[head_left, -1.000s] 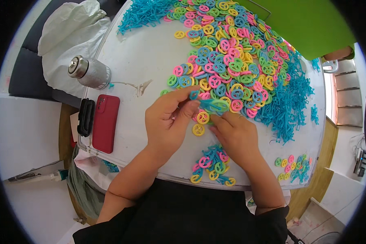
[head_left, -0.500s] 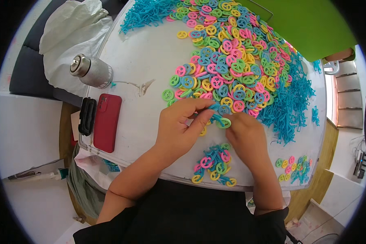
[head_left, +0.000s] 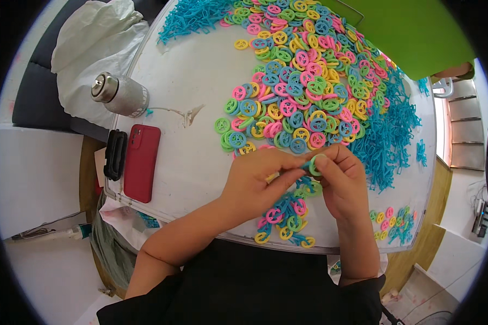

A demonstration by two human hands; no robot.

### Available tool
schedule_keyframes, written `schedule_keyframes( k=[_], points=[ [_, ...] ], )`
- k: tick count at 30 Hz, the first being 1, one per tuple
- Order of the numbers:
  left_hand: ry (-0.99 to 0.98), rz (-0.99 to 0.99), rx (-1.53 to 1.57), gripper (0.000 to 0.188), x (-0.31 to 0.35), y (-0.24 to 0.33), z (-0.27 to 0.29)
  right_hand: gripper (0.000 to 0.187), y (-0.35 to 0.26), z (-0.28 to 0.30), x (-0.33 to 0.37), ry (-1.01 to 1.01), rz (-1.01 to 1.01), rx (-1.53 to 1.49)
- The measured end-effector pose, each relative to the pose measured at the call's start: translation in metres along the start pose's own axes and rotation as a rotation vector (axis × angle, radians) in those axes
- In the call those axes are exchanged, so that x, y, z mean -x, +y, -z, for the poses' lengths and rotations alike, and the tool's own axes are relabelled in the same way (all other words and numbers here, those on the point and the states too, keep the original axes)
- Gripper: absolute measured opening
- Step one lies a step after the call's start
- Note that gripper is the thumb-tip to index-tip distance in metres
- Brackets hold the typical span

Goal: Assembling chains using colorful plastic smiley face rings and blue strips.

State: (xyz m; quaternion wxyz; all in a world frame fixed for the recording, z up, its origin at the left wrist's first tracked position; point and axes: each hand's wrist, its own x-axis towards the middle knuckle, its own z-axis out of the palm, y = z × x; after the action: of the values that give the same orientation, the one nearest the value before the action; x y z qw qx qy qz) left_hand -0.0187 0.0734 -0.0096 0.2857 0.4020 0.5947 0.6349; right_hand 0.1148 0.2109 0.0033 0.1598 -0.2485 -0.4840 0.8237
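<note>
Over the near part of the white table, my left hand pinches a small blue plastic piece, mostly hidden by the fingers. Touching it, my right hand grips a light green toy wheel between thumb and fingers. Just below the hands lies a small heap of blue pieces with pink, yellow and green wheels. Beyond them spreads a large pile of spoked wheels in pink, yellow, green and blue. Loose blue plastic pieces are heaped to its right, more blue pieces at the far left.
At left on the white table are a red phone case, a black case and a silver bottle. Small groups of wheels lie near the right edge. A person's green garment shows at far right.
Both hands have moved slightly right and nearer to me. My right hand has turned, so its thumb now shows over the green wheel. The wheel appears more edge-on.
</note>
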Motion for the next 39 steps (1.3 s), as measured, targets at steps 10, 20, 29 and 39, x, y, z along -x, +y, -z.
schedule_keyframes(
  k=[10,20,29,39],
  points=[
    [0.083,-0.304,-0.479,0.021,0.000,0.006,-0.001,0.019,-0.005,-0.007,0.010,0.093,0.170,0.424],
    [-0.064,-0.271,-0.394,0.019,-0.001,0.008,0.005,0.023,-0.007,-0.003,0.008,0.037,0.170,0.370],
    [0.022,-0.047,-0.028,0.015,0.004,0.006,0.004,0.034,-0.006,-0.003,0.012,-0.068,0.266,0.504],
    [0.146,0.055,0.148,0.009,0.006,0.001,-0.005,0.040,-0.014,-0.011,0.021,-0.035,0.545,1.050]
  ],
)
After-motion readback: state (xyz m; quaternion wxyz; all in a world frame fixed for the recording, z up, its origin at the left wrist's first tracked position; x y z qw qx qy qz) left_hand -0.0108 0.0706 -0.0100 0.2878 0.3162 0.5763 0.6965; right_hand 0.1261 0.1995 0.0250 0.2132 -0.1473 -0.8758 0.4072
